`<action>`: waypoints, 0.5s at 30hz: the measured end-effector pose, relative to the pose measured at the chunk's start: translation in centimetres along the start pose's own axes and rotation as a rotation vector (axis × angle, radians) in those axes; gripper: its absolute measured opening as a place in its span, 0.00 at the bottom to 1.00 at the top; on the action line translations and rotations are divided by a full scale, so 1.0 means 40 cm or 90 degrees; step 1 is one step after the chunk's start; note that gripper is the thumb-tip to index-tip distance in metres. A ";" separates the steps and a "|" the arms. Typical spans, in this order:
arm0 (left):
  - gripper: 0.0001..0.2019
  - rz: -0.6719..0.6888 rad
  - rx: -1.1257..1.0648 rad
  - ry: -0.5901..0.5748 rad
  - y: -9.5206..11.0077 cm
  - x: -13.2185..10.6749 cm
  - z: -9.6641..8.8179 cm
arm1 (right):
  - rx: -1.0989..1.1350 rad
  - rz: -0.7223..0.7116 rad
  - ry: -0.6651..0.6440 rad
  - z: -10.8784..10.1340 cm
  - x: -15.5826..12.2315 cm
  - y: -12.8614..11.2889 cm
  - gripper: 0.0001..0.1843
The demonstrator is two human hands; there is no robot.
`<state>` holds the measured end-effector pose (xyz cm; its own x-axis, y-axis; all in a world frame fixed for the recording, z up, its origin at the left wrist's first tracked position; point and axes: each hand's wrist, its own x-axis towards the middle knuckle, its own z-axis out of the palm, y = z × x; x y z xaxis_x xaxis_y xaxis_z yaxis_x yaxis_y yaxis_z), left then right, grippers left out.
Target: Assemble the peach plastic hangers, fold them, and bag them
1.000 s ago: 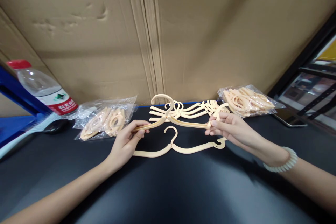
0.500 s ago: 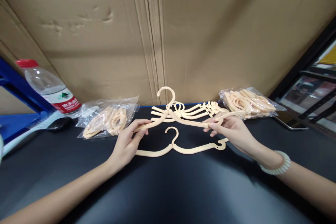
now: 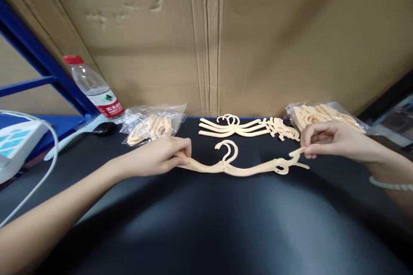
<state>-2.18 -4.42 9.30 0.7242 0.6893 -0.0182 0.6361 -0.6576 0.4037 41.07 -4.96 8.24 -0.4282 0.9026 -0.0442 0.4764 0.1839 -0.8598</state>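
My left hand [image 3: 161, 154] is closed on the left arm of a cream plastic clothes hanger [image 3: 248, 171]. At its other end, my right hand [image 3: 332, 139] pinches the tip of the hooked end piece between thumb and fingers. The hanger lies nearly level, low above the black tabletop. Directly behind and below it a second, similar hanger is mostly covered; its right tip [image 3: 303, 166] shows. Both hooks overlap at the middle, and I cannot tell whether the two hangers touch. My fingers hide the left ends.
Several more hangers [image 3: 232, 129] lie in a row behind, beside a pile of small cream pieces [image 3: 284, 129]. Clear bags of hanger parts stand left [image 3: 155, 126] and right [image 3: 332, 116]. A red-capped bottle [image 3: 103, 94] and a white cable [image 3: 53, 167] are left. Cardboard [image 3: 145, 51] walls the back.
The held hanger has come down from above the table to over the second hanger. My right hand has shifted outward to the end piece's tip. The view has turned left.
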 end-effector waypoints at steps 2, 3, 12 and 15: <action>0.06 0.016 0.026 -0.042 0.017 -0.009 -0.007 | -0.048 0.021 -0.077 0.001 -0.006 -0.004 0.09; 0.06 0.019 0.045 -0.053 0.021 -0.011 -0.006 | -0.082 0.033 -0.111 0.006 -0.007 -0.006 0.09; 0.08 0.115 0.119 -0.058 0.010 -0.001 0.035 | -0.271 0.048 -0.210 0.072 0.002 -0.025 0.05; 0.08 0.111 0.137 -0.049 0.006 -0.002 0.042 | -0.310 0.042 -0.203 0.081 0.004 -0.017 0.05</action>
<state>-1.64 -5.14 7.86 0.8404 0.5407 -0.0383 0.5363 -0.8191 0.2038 38.19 -6.19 7.18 -0.5603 0.7700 -0.3053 0.7751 0.3574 -0.5211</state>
